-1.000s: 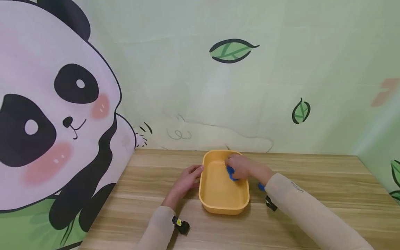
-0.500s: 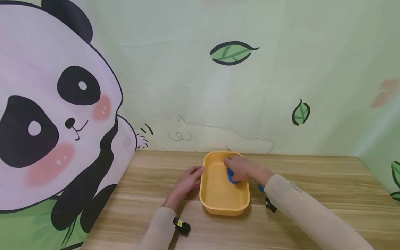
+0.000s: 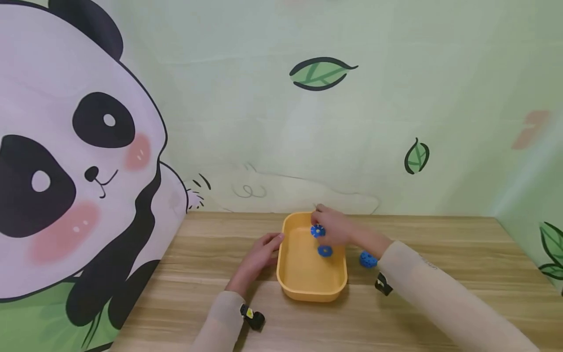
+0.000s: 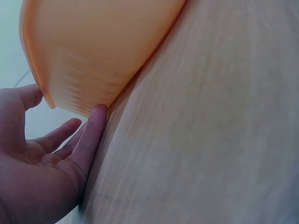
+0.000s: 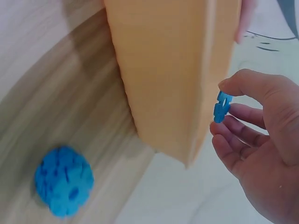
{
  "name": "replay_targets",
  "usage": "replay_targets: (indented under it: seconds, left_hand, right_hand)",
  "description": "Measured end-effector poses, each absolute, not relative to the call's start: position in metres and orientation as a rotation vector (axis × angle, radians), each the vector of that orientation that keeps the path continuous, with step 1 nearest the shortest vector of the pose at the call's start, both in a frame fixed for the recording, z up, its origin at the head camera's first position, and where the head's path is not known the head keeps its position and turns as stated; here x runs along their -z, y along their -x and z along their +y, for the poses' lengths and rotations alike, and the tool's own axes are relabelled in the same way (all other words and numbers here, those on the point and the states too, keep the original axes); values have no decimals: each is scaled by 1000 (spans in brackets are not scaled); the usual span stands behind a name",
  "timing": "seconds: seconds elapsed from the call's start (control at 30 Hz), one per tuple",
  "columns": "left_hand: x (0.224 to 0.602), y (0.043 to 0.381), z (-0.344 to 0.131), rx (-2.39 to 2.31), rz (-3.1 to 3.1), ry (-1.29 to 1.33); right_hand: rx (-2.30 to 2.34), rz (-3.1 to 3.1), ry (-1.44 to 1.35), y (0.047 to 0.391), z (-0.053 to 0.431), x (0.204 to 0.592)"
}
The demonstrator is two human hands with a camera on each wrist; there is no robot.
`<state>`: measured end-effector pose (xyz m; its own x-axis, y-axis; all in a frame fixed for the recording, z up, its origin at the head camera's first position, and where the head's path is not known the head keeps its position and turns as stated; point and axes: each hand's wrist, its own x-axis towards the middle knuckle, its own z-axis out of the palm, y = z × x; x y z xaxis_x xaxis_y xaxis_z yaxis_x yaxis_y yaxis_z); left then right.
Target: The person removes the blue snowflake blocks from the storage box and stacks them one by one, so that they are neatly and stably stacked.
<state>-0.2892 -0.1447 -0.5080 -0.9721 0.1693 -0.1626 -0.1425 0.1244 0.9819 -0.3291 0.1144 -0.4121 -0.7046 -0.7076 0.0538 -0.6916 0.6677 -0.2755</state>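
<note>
A yellow-orange rectangular tub [image 3: 303, 281] stands on the table between the hands. My right hand [image 3: 336, 227] is over its right far part and pinches a blue notched disc [image 5: 222, 107] between thumb and fingers. Below that hand, a second blue disc [image 3: 325, 251] shows within the tub. At the tub's left side is my left hand [image 3: 261, 256], its thumb at the rim and its extended fingers against the outer wall. In the left wrist view those fingers [image 4: 97, 122] lie low along the wall, near the tabletop.
Right of the tub, a blue ball [image 5: 64, 182] with a notched surface sits on the wood-grain table [image 3: 440, 274], partly behind the right sleeve in the head view. A printed wall cloth [image 3: 264, 122] with a panda rises behind the table's far edge.
My right hand has risen a little from inside the tub, and a disc now shows in its fingers with another below. The blue ball is more exposed. My left hand stays at the tub.
</note>
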Motion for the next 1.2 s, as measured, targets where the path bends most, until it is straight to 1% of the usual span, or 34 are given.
replay_targets:
  seconds: [0.23, 0.4, 0.53, 0.77, 0.97, 1.2]
  left_hand:
    - [508, 289, -146, -1943, 2152, -43]
    - [509, 290, -146, -1936, 2161, -38]
    - [509, 291, -146, -1924, 2167, -24]
    - [510, 292, -146, -1920, 2163, -29]
    - [509, 290, -146, -1933, 2166, -31]
    - [509, 289, -144, -1941, 2164, -26]
  right_hand:
    - [441, 2881, 1189, 315, 144, 391]
    - [479, 2876, 1150, 307, 175, 387]
    - [485, 2853, 1136, 301, 202, 394]
    - [470, 2857, 1123, 296, 237, 420]
    - [511, 2854, 1082, 295, 244, 437]
    - [570, 2848, 1092, 293, 241, 440]
